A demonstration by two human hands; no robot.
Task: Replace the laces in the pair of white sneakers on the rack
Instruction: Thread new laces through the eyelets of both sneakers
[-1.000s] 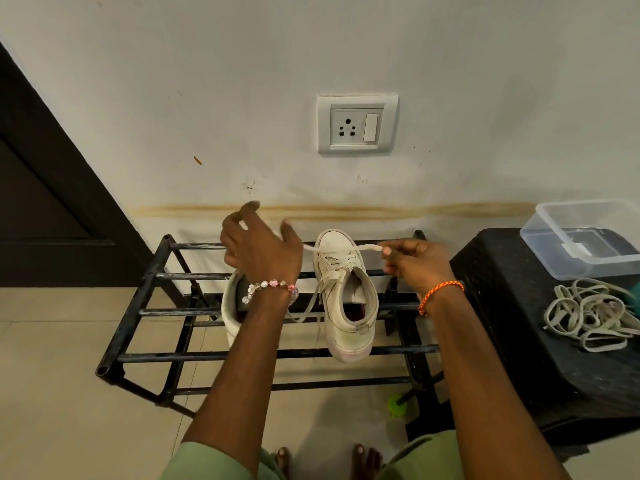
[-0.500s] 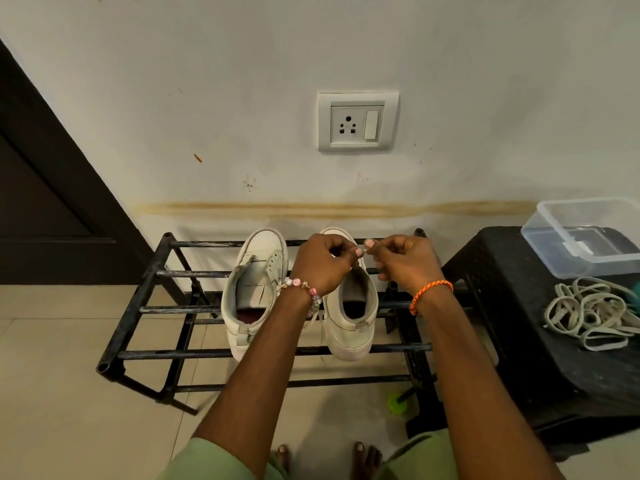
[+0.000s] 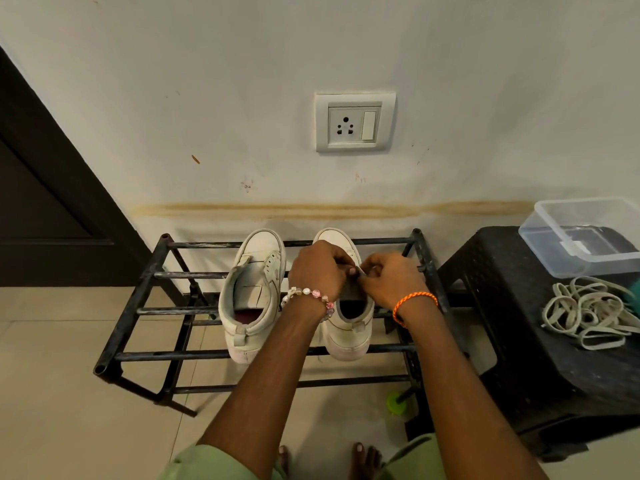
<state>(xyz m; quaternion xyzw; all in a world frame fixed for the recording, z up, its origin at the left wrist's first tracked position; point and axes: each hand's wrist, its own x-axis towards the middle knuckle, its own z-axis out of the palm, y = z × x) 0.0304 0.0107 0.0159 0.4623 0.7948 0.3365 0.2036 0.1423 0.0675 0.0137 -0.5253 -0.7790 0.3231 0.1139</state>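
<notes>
Left hand point(image 3: 320, 271): we've got it over the tongue of the right-hand sneaker point(image 3: 348, 327), fingers curled in tight, fingertips meeting the other hand's; what they pinch is too small to make out
Right hand point(image 3: 393, 280): curled as well, thumb and fingers closed on something pale at the meeting point, most likely a bit of lace, though we can't say for sure
Right-hand sneaker: upright on the rack point(image 3: 138, 310), heel towards us, toe to the wall, its lacing hidden under both hands
Left-hand sneaker point(image 3: 251, 299): just beside it on the same bars, no hand on it, tongue bare
Loose laces point(image 3: 588, 313): a pale tangle on the black stool point(image 3: 519, 327), right of the rack, well apart from both hands
Clear box point(image 3: 585, 233): at the far end of that stool, beyond the laces
Wrists: beaded bracelet point(image 3: 308, 296) on our left, orange cord point(image 3: 414, 301) on our right
Wall socket point(image 3: 355, 121): above the sneakers
</notes>
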